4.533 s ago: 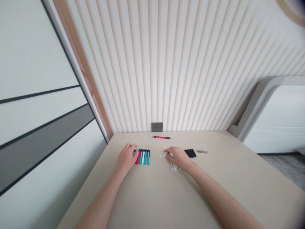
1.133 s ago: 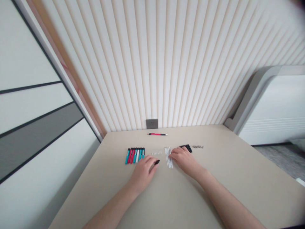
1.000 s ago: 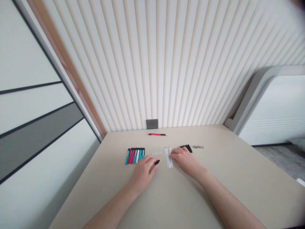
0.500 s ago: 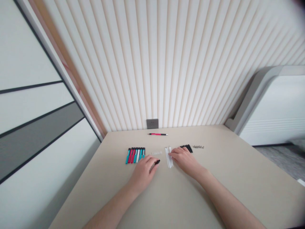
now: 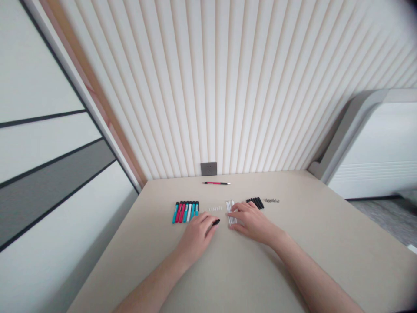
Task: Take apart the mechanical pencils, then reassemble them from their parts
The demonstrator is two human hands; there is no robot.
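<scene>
My left hand (image 5: 198,234) pinches a small black piece (image 5: 216,222) at the fingertips, near the row of markers (image 5: 185,212). My right hand (image 5: 252,221) lies against white sticks (image 5: 231,212), with black tubes (image 5: 255,203) just beyond. A red pen (image 5: 216,183) lies farther back on the table (image 5: 260,269).

One left hand (image 5: 197,235), one right hand (image 5: 253,221), one red pen (image 5: 215,183).

A black pen barrel (image 5: 216,222) is pinched; white rods (image 5: 230,209) lie parallel.
</scene>
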